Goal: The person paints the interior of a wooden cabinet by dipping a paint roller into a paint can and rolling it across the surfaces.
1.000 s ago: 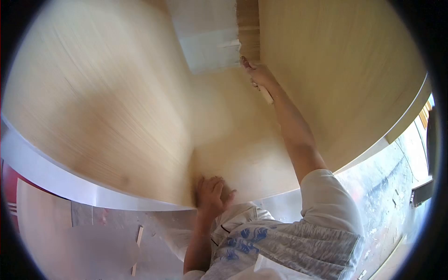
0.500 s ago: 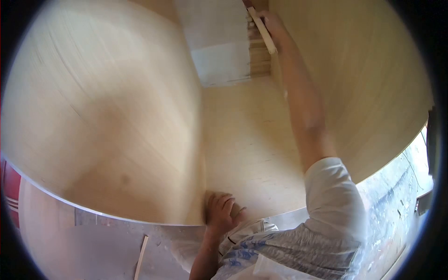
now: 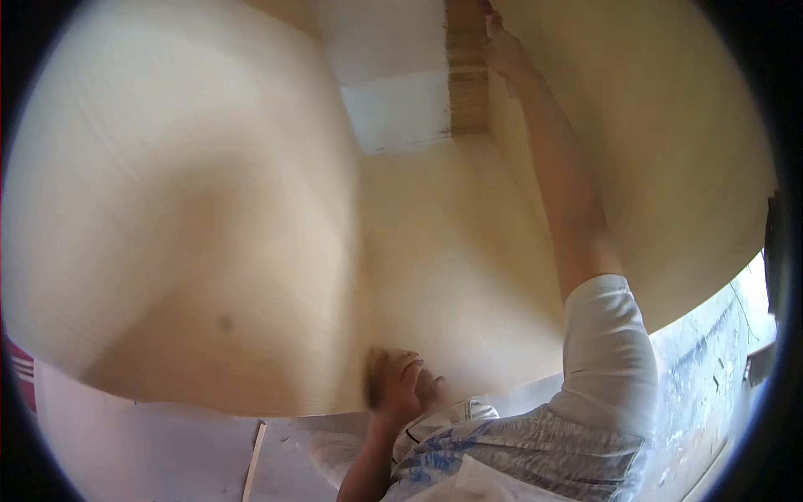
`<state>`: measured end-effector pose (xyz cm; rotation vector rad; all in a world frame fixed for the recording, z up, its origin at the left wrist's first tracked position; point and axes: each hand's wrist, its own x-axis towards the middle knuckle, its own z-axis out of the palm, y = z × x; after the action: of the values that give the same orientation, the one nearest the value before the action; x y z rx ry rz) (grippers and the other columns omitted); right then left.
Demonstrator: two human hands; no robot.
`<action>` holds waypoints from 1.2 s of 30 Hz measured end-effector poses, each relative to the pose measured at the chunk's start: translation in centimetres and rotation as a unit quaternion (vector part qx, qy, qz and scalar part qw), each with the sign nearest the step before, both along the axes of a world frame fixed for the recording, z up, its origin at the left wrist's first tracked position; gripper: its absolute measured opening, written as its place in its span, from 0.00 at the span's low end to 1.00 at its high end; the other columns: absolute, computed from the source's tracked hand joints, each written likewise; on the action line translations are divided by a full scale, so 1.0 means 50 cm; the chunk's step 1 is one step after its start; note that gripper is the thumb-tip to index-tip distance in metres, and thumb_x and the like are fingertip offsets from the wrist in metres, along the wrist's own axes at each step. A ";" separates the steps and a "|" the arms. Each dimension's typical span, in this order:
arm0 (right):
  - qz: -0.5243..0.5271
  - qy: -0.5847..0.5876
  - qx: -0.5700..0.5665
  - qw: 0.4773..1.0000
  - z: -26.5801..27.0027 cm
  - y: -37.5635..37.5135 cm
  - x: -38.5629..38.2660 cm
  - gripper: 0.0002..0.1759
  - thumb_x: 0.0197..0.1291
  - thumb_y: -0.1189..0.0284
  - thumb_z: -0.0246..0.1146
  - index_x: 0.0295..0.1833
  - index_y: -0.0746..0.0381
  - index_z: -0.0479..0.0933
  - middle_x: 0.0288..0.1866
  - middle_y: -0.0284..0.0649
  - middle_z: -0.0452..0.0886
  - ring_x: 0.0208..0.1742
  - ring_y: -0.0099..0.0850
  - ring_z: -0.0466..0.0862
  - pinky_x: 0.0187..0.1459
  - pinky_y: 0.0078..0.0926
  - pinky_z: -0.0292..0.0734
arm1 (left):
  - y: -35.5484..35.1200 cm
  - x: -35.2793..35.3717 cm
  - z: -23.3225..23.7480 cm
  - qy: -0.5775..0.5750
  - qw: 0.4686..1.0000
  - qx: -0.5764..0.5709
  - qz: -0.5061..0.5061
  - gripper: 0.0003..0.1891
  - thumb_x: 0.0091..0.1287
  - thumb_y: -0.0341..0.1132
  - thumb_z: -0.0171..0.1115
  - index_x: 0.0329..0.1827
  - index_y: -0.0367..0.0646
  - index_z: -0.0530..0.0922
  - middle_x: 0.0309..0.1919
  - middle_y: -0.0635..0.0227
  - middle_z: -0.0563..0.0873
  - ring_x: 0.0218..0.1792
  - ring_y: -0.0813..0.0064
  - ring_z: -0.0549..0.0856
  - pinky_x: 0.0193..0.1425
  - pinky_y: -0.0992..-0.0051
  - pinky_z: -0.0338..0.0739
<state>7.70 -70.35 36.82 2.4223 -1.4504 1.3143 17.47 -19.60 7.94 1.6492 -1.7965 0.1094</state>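
Down at the near edge, low in the middle of my view, my left hand (image 3: 400, 386) has its fingers curled over the front edge of the left panel (image 3: 184, 209), right where it meets the back panel (image 3: 443, 251); a closed hold as far as the blur lets me say, thumb on the inner side. That panel is a broad sheet of pale wood, upright and running away from me; I judge it stiff and fairly heavy, smooth and slippery on its faces, so the edge is the place to take it, as I have it now.

Up at the far top, my right hand (image 3: 502, 46) is stretched out on a long arm, fingertips touching the raw edge (image 3: 467, 75), a darker layered strip in the far corner against the right panel (image 3: 652, 151); whether that hand has anything in it I cannot tell. That rough edge looks likely to splinter, so light pressure seems wise. Just beside the strip sits a white patch (image 3: 401, 109); nearer me, my pale sleeve (image 3: 611, 343); beyond the box, a dusty floor (image 3: 711, 368) with a thin wooden strip (image 3: 253, 464) lying below my left hand.
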 end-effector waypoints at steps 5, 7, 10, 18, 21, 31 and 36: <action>-0.017 -0.006 0.052 0.998 -0.181 0.069 -0.004 0.36 0.64 0.72 0.51 0.77 0.59 0.47 0.50 0.65 0.78 0.52 0.54 0.80 0.53 0.45 0.75 | -0.004 -0.002 0.006 0.020 1.000 0.000 0.008 0.21 0.53 0.48 0.71 0.39 0.39 0.79 0.45 0.60 0.81 0.46 0.57 0.80 0.61 0.50 0.67; -0.024 0.004 0.090 0.996 -0.285 0.119 -0.015 0.36 0.64 0.72 0.50 0.77 0.60 0.47 0.51 0.65 0.78 0.52 0.54 0.80 0.53 0.44 0.75 | -0.002 0.000 0.015 -0.042 0.999 0.002 0.032 0.21 0.52 0.47 0.72 0.39 0.40 0.79 0.44 0.60 0.81 0.47 0.57 0.79 0.62 0.50 0.67; -0.024 0.019 0.160 0.987 -0.405 0.203 -0.037 0.36 0.64 0.73 0.49 0.77 0.60 0.47 0.51 0.65 0.78 0.53 0.53 0.80 0.54 0.44 0.76 | -0.003 0.009 0.006 -0.026 0.999 -0.016 0.019 0.20 0.52 0.46 0.71 0.40 0.40 0.79 0.43 0.59 0.81 0.49 0.57 0.79 0.62 0.49 0.66; -0.019 0.075 0.321 0.944 -0.406 0.336 -0.066 0.36 0.64 0.76 0.46 0.78 0.60 0.45 0.51 0.60 0.79 0.51 0.52 0.81 0.52 0.41 0.77 | 0.007 0.024 0.000 -0.021 0.999 -0.045 0.016 0.21 0.53 0.45 0.72 0.42 0.40 0.78 0.43 0.58 0.82 0.49 0.57 0.79 0.63 0.46 0.64; -0.050 0.050 0.166 0.983 -0.451 0.283 -0.051 0.38 0.63 0.74 0.49 0.78 0.54 0.46 0.49 0.61 0.80 0.49 0.53 0.82 0.53 0.48 0.75 | 0.013 0.022 -0.006 -0.034 0.998 -0.045 0.023 0.21 0.53 0.44 0.72 0.42 0.40 0.78 0.43 0.58 0.82 0.50 0.57 0.79 0.63 0.46 0.64; 0.041 -0.003 -0.024 0.999 0.027 0.048 0.071 0.27 0.57 0.77 0.50 0.65 0.65 0.65 0.53 0.61 0.78 0.54 0.55 0.79 0.57 0.44 0.73 | 0.024 0.050 -0.030 0.025 0.998 -0.040 0.037 0.21 0.51 0.45 0.73 0.41 0.39 0.78 0.45 0.59 0.81 0.49 0.57 0.79 0.62 0.46 0.66; 0.003 -0.043 0.039 0.998 -0.083 0.053 0.079 0.33 0.59 0.75 0.51 0.72 0.62 0.56 0.53 0.63 0.77 0.54 0.55 0.79 0.56 0.44 0.73 | 0.031 0.049 -0.019 0.037 0.998 -0.027 0.033 0.22 0.51 0.45 0.73 0.41 0.38 0.79 0.45 0.59 0.81 0.49 0.57 0.79 0.63 0.47 0.66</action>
<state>11.63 -67.72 32.66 2.4478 -1.5455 1.4056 19.92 -18.07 6.97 1.6519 -1.6701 0.1234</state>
